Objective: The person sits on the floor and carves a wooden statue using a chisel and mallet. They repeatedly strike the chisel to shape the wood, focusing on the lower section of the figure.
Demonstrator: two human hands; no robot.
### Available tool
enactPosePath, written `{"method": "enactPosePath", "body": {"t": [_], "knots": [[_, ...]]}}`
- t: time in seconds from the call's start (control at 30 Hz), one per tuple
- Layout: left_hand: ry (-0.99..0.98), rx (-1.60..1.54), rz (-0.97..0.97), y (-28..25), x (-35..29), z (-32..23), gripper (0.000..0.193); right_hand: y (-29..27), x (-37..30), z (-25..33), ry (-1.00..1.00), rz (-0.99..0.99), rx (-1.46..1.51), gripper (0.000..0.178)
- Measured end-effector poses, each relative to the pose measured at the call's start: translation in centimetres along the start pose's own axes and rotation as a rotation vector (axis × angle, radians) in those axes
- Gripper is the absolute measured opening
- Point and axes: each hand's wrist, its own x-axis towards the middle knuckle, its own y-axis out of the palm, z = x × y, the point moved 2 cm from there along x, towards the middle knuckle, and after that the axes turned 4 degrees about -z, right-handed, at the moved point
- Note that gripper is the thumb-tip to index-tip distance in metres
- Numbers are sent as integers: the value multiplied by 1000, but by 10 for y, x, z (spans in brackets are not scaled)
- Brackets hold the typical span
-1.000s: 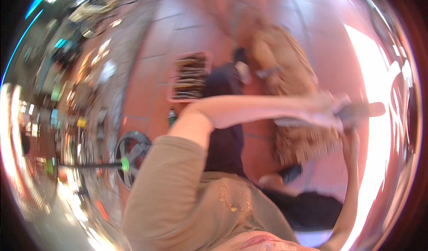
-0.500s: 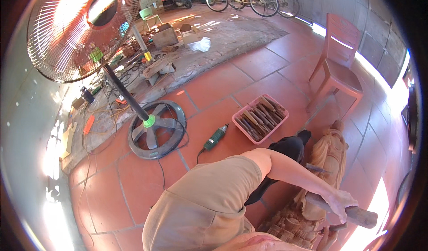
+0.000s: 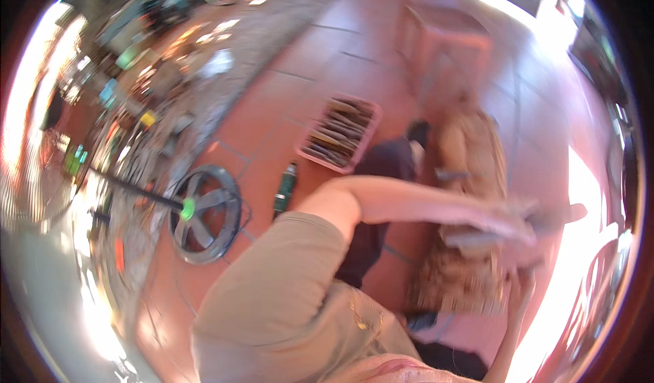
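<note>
A carved wooden statue (image 3: 477, 148) of a robed figure lies on the tiles in front of me, its rough base (image 3: 453, 284) nearest. My left hand (image 3: 511, 225) reaches across above the carving, its fingers wrapped round a wooden mallet (image 3: 569, 215); both are smeared by motion. Below it, my right hand (image 3: 521, 289) comes up from the lower edge, closed on a chisel (image 3: 530, 267) whose dark handle shows and whose blade cannot be made out. Another short tool (image 3: 451, 174) rests against the statue's side.
A pink basket (image 3: 373, 125) of several chisels stands on the floor beside a green power tool (image 3: 286, 187). Further left is a standing fan's round base (image 3: 235, 199), with clutter and cables beyond. A plastic chair (image 3: 449, 25) stands past the statue.
My view has swung, so basket, fan and chair appear further left, and the picture is blurred. Both hands remain over the statue's lower part; more of my right forearm shows.
</note>
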Motion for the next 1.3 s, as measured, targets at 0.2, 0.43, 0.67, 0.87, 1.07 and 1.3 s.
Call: {"method": "enactPosePath", "body": {"t": [0.2,0.43,0.67,0.87,1.07,1.3], "knots": [[-55,78,-14,-2,16,18,56,-4,-5,43,161,-28,-329,10],[-43,141,1,26,5,20,54,-24,-40,35,178,-34,-210,20],[-141,221,-16,24,-1,15,54,-22,-52,33,173,-27,-231,27],[-173,287,-19,20,-10,22,55,-10,-50,20,161,102,-217,26],[-183,282,15,21,-16,25,58,-6,-47,19,97,163,-228,23],[-194,158,138,23,-18,5,62,-6,-48,11,66,193,-168,17]]}}
